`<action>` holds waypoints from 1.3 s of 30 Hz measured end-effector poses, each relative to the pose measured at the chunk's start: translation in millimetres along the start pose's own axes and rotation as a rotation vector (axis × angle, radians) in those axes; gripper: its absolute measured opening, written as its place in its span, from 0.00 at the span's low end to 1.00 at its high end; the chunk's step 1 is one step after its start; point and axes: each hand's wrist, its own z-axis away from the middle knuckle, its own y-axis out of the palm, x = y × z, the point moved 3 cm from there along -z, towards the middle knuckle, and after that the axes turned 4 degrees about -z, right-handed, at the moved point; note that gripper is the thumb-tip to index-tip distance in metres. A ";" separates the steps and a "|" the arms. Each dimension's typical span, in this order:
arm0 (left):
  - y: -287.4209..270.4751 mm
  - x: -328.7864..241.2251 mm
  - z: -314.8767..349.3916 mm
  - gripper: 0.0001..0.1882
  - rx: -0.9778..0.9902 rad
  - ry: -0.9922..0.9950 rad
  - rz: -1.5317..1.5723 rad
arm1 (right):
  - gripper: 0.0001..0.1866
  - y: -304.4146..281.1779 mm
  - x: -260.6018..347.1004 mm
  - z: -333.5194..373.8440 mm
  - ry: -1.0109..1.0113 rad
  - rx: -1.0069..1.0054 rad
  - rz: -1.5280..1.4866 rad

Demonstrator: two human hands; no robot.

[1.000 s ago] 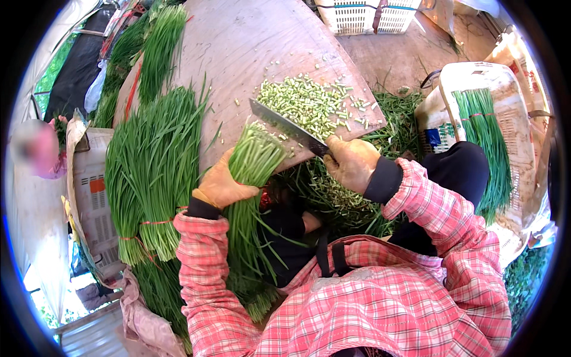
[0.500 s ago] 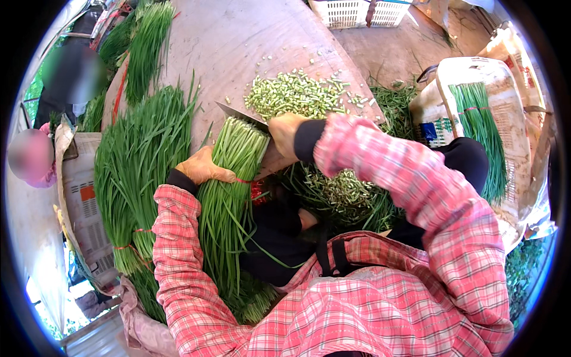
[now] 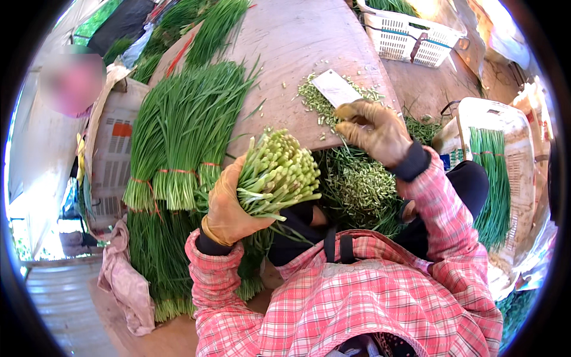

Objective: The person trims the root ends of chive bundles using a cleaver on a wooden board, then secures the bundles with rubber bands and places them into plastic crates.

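Observation:
My left hand (image 3: 229, 199), in a tan glove, grips a bunch of garlic chives (image 3: 279, 172) with its pale stem ends tilted up and to the right. Above the table's near edge, my right hand (image 3: 377, 131) has its thumb and fingers apart and curved, with a gap between them. Just beyond its fingertips a flat-bladed knife (image 3: 334, 88) lies on chopped stem pieces (image 3: 315, 101); its handle is hidden by the hand. Left of the held bunch, several banded chive bundles (image 3: 178, 137) lie side by side, stem ends toward me.
Below the wooden table's edge (image 3: 285, 53) is a heap of trimmings (image 3: 363, 184). A white crate (image 3: 410, 38) stands at the far right, and another (image 3: 523, 137) with a chive bundle (image 3: 489, 178) stands nearer. A crate (image 3: 113, 154) and a person (image 3: 74, 83) are at the left.
My right hand has put the knife down on the cut pieces and opened. The earlier banded bunch is gone from my left hand, which holds another bunch, stems up. The view has shifted.

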 end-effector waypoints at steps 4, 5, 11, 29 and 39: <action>7.6 -26.4 22.6 0.49 -0.328 0.086 -0.227 | 0.16 53.5 79.2 38.4 -0.631 0.129 0.078; 11.5 -29.8 27.3 0.50 -0.370 0.067 -0.288 | 0.16 60.6 84.2 44.4 -0.631 0.141 0.156; 35.9 -24.3 51.1 0.52 -0.520 -0.071 -0.487 | 0.07 26.0 55.8 50.8 -0.333 -0.089 0.032; 61.9 -39.4 59.7 0.47 -0.531 0.070 -0.509 | 0.08 19.9 60.5 79.9 -0.536 -0.230 0.368; 59.8 -29.1 59.5 0.46 -0.532 0.056 -0.536 | 0.08 -8.5 41.4 78.9 -0.301 -0.268 0.503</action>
